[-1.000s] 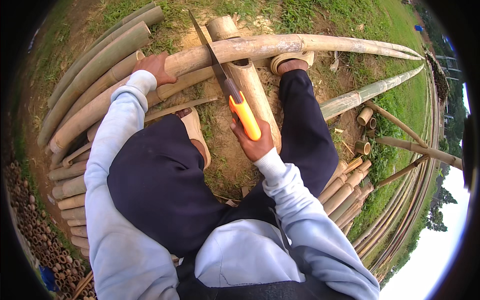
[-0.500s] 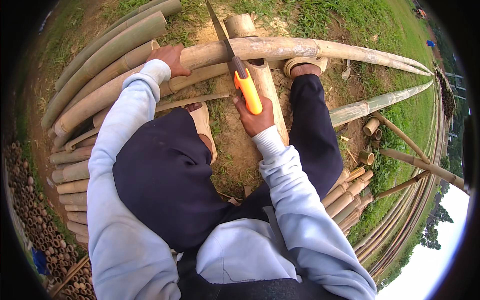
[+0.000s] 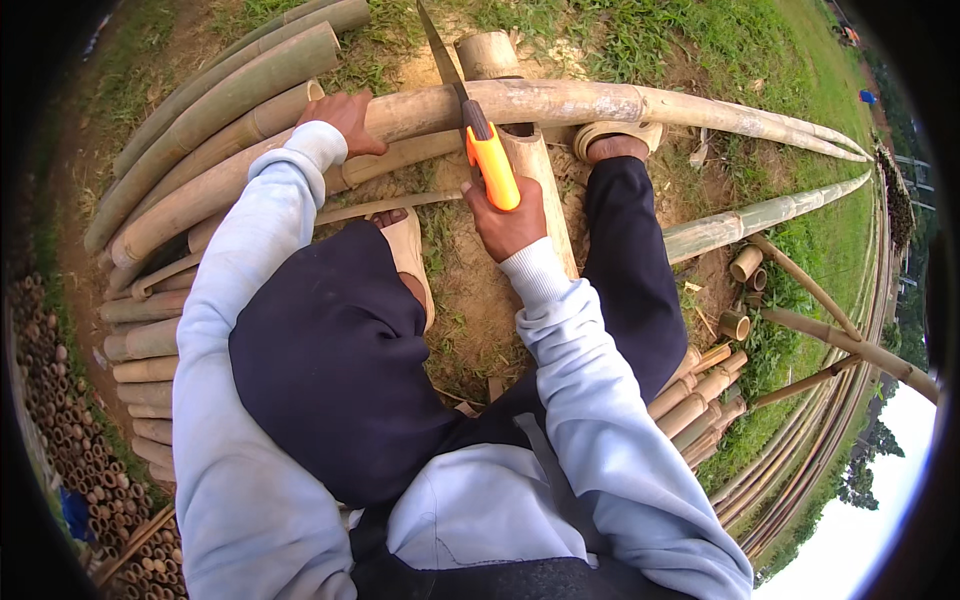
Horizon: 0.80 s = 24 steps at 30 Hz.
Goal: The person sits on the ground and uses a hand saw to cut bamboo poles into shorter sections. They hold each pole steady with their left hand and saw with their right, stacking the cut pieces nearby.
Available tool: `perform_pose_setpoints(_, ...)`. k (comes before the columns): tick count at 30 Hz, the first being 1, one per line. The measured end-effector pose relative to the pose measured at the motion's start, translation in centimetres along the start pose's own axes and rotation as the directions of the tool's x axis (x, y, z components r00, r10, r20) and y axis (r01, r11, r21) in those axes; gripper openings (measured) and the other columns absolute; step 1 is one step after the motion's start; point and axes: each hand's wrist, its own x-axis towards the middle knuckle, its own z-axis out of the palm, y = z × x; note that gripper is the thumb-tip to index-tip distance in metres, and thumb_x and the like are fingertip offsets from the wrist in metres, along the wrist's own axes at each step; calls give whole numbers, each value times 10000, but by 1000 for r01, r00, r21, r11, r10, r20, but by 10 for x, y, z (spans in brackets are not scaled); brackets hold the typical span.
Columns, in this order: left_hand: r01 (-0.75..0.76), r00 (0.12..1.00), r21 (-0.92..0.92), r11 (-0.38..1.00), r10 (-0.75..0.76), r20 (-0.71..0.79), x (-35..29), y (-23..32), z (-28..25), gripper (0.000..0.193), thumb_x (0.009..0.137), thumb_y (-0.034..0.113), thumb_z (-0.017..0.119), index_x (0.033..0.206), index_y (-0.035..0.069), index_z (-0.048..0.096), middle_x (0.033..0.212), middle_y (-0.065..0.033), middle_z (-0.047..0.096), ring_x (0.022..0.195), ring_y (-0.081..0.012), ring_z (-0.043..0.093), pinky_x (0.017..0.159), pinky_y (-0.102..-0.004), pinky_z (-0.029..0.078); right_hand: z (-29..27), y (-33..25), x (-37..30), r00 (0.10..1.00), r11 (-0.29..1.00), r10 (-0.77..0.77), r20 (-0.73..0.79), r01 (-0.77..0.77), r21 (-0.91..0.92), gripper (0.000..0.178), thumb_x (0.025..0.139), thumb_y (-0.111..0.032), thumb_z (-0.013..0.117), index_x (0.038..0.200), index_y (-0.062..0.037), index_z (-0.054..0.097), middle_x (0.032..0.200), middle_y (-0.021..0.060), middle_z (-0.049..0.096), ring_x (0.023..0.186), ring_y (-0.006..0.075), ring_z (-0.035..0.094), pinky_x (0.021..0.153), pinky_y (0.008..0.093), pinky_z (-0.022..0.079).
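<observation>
A long pale bamboo pole (image 3: 560, 101) lies crosswise in front of me, curving from left to right. My left hand (image 3: 343, 122) is wrapped over it on the left side, thumb toward me. In my right hand (image 3: 510, 218) I grip the orange handle of a handsaw (image 3: 492, 168). The saw's dark blade crosses the pole just right of my left hand and points away from me. Under the pole at the crossing is a thick bamboo support (image 3: 538, 165), running toward me, its hollow end partly hidden. Whether the blade has cut into the pole cannot be made out.
Several bamboo poles (image 3: 240, 85) are stacked at the left, and many cut rings (image 3: 90, 450) lie beyond them. My sandalled feet (image 3: 615, 145) flank the support. Short bamboo pieces (image 3: 700, 395) and a greenish pole (image 3: 765, 215) lie at the right.
My right hand has pushed the saw slightly forward, bringing the orange handle closer to the pole. My left hand keeps its hold on the pole.
</observation>
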Motion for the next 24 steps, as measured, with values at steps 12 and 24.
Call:
perform_pose_setpoints(12,11,1000,-22,1000,-10,28,-10,3,10,707,685,520,803,1180,44,634,1014,-201,752,985,-387,731,893,-487,587,-51,21,-145,992,990,127,24,-125,-59,181,938,-110,748,1050,31,726,731,130,679,680,183,677,667,343,528)
perform_pose_setpoints(24,-75,995,-26,997,73,-61,11,12,-77,1092,663,666,864,1496,76,477,1467,-192,553,1373,-371,539,1097,-526,469,7,31,-4,998,982,60,7,-60,179,227,956,-89,747,772,-38,623,593,28,603,460,109,546,446,275,428)
